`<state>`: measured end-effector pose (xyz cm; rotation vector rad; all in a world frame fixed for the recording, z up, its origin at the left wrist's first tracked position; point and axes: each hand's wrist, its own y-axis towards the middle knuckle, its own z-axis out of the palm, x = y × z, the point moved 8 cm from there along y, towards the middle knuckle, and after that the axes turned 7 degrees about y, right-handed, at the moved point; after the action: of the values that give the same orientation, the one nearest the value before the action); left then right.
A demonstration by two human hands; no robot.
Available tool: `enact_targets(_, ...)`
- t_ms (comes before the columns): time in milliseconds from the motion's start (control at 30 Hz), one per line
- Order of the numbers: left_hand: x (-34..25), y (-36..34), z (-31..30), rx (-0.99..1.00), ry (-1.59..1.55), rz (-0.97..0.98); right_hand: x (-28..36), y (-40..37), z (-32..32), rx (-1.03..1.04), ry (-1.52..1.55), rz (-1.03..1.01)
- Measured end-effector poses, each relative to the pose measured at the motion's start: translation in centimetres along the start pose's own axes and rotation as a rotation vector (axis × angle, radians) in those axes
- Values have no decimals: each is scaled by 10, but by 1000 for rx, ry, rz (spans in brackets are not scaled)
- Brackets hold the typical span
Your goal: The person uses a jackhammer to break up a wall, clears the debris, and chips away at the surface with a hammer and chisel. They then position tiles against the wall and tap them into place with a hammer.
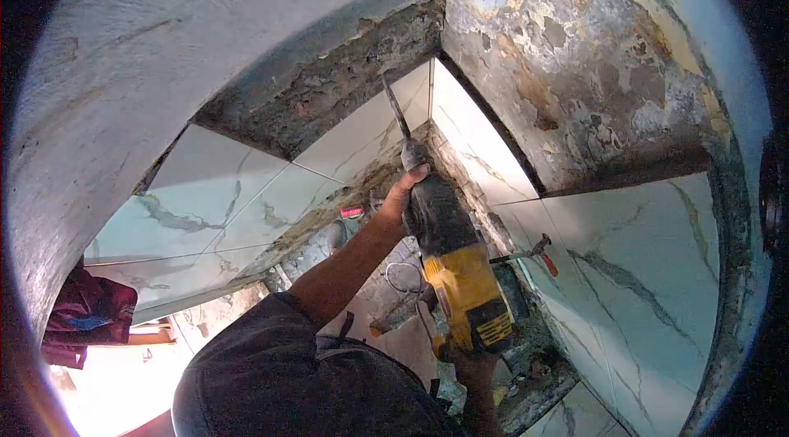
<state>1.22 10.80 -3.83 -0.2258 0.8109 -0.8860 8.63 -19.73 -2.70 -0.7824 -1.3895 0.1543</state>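
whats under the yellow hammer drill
Below the hammer drill lie grey rubble and a white cable. The drill body and the right hand at its rear end cover the rest.

The corner is closed in by the left wall [222,190] and the right wall [641,272], and it is overhung by rough plaster [329,83]. The middle is taken up by the drill [460,281] and the left hand [401,197] with its forearm. A tap [538,254] is thrust out from the right wall beside the drill. Room is left between forearm and left wall, above the rubble [534,363].
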Motion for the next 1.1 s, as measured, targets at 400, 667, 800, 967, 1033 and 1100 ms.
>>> enact_targets(400,12,-20,24,29,8,-75,-3,-23,-10,-62,263,54)
enact_targets(667,15,-36,3,51,36,-77,15,-43,4,-123,145,-148)
enact_targets(800,20,-66,8,33,81,-73,-33,-61,8,-63,574,147)
enact_targets(967,39,-127,36,-12,296,237,-14,-84,-40,-29,215,-91)
enact_targets(1033,65,-117,27,15,50,86,-20,-83,-55,54,118,-131)
enact_targets(1100,91,-125,28,14,-174,-99,-7,-93,-62,138,3,-148)
